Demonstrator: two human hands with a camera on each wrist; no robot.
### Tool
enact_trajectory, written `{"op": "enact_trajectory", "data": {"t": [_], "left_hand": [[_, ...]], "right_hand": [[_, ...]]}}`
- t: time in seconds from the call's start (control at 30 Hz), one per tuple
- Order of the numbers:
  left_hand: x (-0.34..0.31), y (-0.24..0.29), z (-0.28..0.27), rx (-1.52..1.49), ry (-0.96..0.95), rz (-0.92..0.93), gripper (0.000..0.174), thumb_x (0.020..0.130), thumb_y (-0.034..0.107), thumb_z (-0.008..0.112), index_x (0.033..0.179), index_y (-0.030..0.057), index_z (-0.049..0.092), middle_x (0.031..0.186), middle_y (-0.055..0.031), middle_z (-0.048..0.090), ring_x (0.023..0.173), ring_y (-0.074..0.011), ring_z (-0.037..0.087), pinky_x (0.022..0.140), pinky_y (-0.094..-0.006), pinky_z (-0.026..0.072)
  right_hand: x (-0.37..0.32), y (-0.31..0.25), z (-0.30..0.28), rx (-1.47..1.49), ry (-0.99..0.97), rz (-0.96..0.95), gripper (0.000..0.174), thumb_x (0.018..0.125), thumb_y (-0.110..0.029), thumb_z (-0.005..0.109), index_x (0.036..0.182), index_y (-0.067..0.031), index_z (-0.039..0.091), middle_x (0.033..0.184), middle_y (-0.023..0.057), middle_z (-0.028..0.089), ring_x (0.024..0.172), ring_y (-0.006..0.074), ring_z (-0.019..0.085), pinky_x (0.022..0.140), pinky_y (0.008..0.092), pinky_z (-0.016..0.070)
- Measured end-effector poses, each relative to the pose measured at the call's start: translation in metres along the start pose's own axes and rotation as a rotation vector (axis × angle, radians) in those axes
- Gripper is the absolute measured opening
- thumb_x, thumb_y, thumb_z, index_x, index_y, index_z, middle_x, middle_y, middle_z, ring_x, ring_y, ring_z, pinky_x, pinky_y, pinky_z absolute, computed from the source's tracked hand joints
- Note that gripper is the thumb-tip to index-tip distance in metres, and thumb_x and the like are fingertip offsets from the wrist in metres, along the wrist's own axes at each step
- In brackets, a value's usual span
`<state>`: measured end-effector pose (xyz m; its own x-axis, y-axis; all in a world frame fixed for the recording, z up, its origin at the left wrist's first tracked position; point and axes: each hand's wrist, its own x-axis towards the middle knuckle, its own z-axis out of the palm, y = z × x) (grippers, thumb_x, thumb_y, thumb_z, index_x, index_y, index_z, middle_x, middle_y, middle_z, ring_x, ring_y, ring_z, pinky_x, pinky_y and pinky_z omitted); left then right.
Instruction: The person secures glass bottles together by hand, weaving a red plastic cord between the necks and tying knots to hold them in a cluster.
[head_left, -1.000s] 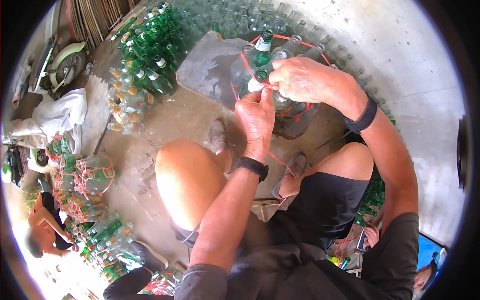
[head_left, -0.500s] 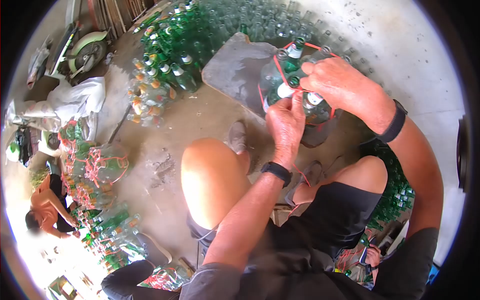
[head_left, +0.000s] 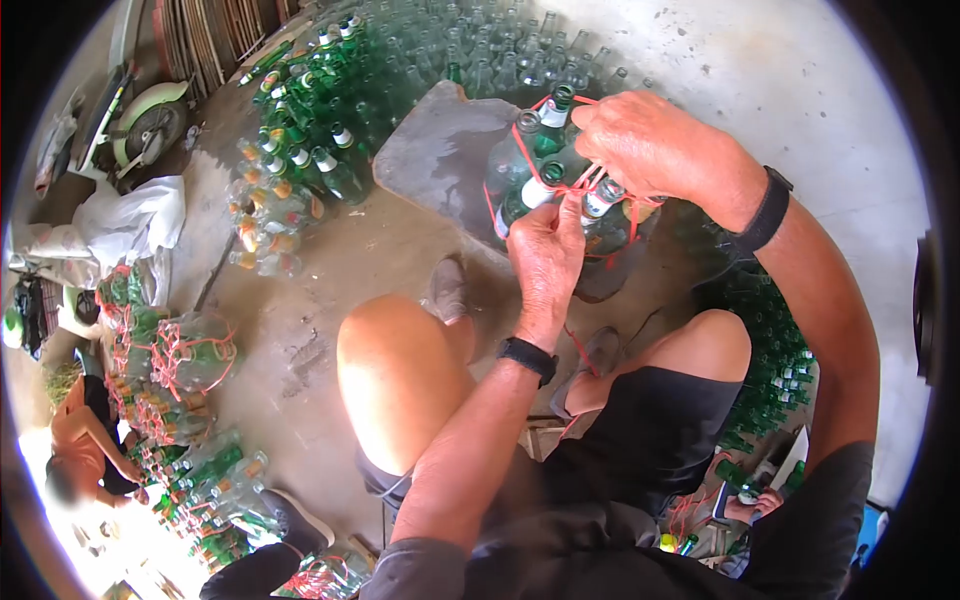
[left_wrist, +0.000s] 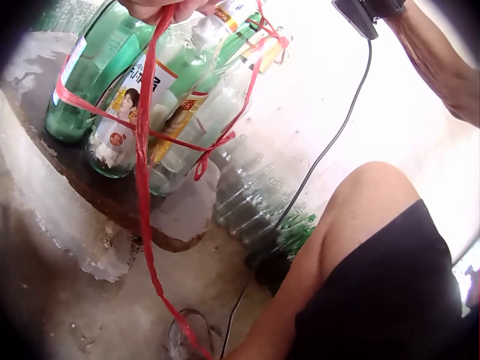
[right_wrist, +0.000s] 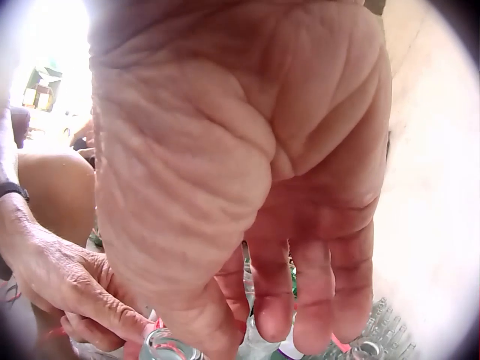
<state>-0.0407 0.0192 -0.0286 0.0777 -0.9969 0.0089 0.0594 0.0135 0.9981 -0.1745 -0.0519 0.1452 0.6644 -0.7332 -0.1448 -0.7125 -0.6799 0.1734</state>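
A bundle of glass bottles, green (left_wrist: pixel 79 112) and clear (head_left: pixel 508 155), stands on a low dark slab (head_left: pixel 435 150), ringed by red plastic twine (left_wrist: pixel 141 172). My left hand (head_left: pixel 545 255) pinches the twine between thumb and finger beside a bottle neck. From it a long strand hangs toward the floor in the left wrist view. Above the bundle's right side, my right hand (head_left: pixel 655 145) holds twine strands that stretch down to the left fingertips. In the right wrist view its palm fills the picture, and the thumb hides most of what it pinches.
Loose green bottles (head_left: pixel 340 175) and rows of clear bottles (head_left: pixel 505 75) stand behind the slab. More green bottles (head_left: pixel 765 375) lie to the right. Tied bundles (head_left: pixel 195 350) line the left, near another person (head_left: pixel 80 440). A white sheet (head_left: pixel 135 220) and a wheel (head_left: pixel 150 135) lie beyond.
My right hand has moved away from the left one, drawing twine strands out between them. The left hand keeps its pinch at the bottle necks. The head view has swung slightly.
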Motion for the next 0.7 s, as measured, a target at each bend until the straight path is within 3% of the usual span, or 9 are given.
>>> {"op": "enact_trajectory", "data": {"t": [0.17,0.2,0.27,0.3,0.37,0.4,0.47,0.6,0.7], "left_hand": [[0.002,0.002,-0.003,0.049,-0.004,-0.025,0.044,0.102,0.028,0.073,0.075,-0.0062,0.068,0.055,-0.0136,0.056,0.052,-0.0202,0.043,0.055,-0.0426,0.0443],[0.002,0.002,-0.004,0.034,-0.026,-0.053,0.04,0.104,0.03,0.071,0.087,-0.0065,0.071,0.063,-0.0088,0.06,0.06,-0.0157,0.047,0.06,-0.0384,0.0459],[0.002,0.001,-0.004,0.006,-0.073,-0.106,0.041,0.107,0.033,0.068,0.111,-0.0072,0.078,0.079,0.0008,0.068,0.076,-0.0066,0.053,0.07,-0.0302,0.0492],[0.002,0.001,-0.004,0.005,-0.075,-0.106,0.041,0.107,0.033,0.068,0.111,-0.0072,0.078,0.079,0.0008,0.068,0.076,-0.0066,0.053,0.07,-0.0302,0.0492],[0.002,0.002,-0.004,0.036,-0.091,-0.123,0.04,0.107,0.031,0.067,0.11,-0.0078,0.077,0.078,0.0009,0.067,0.076,-0.007,0.052,0.069,-0.0301,0.0487],[0.002,0.002,-0.003,0.037,-0.092,-0.122,0.04,0.107,0.031,0.067,0.11,-0.0079,0.077,0.078,0.0009,0.067,0.076,-0.007,0.052,0.069,-0.0301,0.0487],[0.002,0.001,0.001,0.041,-0.005,-0.064,0.045,0.102,0.029,0.073,0.075,-0.007,0.066,0.056,-0.0155,0.055,0.054,-0.0238,0.043,0.058,-0.0439,0.0444],[0.001,0.004,0.003,0.048,0.006,-0.047,0.042,0.1,0.028,0.074,0.077,-0.0069,0.067,0.06,-0.0176,0.06,0.054,-0.0262,0.05,0.06,-0.0442,0.0471],[-0.001,0.005,0.004,0.06,-0.004,-0.059,0.038,0.099,0.027,0.075,0.082,-0.0067,0.071,0.064,-0.0182,0.066,0.057,-0.0274,0.059,0.063,-0.0433,0.0499]], "right_hand": [[0.0,0.019,0.007,0.482,-0.005,0.069,0.01,0.077,-0.001,0.069,0.075,0.0002,0.06,0.077,0.0131,0.061,0.072,0.0372,0.063,0.067,0.0443,0.052],[-0.001,0.018,0.012,0.48,-0.007,0.071,0.01,0.077,-0.001,0.069,0.075,0.0002,0.06,0.077,0.0131,0.061,0.072,0.0372,0.063,0.067,0.0443,0.052],[-0.003,0.017,0.021,0.758,0.042,0.06,0.007,0.08,-0.002,0.069,0.08,0.0001,0.062,0.078,0.0116,0.063,0.072,0.0303,0.065,0.069,0.0419,0.0526],[-0.004,0.016,0.019,0.757,0.042,0.062,0.007,0.08,-0.002,0.069,0.08,0.0001,0.062,0.078,0.0116,0.063,0.072,0.0303,0.065,0.069,0.0419,0.0526],[-0.007,0.014,0.014,0.883,-0.112,0.17,0.006,0.089,0.0,0.065,0.089,0.0017,0.059,0.082,0.0062,0.061,0.071,0.0133,0.056,0.064,0.0342,0.0468],[-0.008,0.015,0.018,0.883,-0.11,0.171,0.006,0.089,0.0,0.065,0.089,0.0017,0.059,0.082,0.0062,0.061,0.071,0.0133,0.056,0.064,0.0342,0.0468],[-0.012,0.016,0.032,1.043,-0.019,0.202,0.007,0.091,-0.001,0.062,0.091,0.0005,0.056,0.079,0.0055,0.06,0.071,0.013,0.057,0.065,0.034,0.047],[-0.014,0.019,0.035,0.932,0.058,0.151,0.009,0.093,0.0,0.062,0.093,-0.0008,0.053,0.08,0.0065,0.06,0.075,0.0143,0.062,0.067,0.0361,0.0481],[-0.016,0.014,0.033,0.578,0.116,0.194,0.006,0.09,-0.001,0.059,0.094,-0.0026,0.054,0.075,0.0092,0.063,0.079,0.0285,0.071,0.07,0.0434,0.0536]]}}
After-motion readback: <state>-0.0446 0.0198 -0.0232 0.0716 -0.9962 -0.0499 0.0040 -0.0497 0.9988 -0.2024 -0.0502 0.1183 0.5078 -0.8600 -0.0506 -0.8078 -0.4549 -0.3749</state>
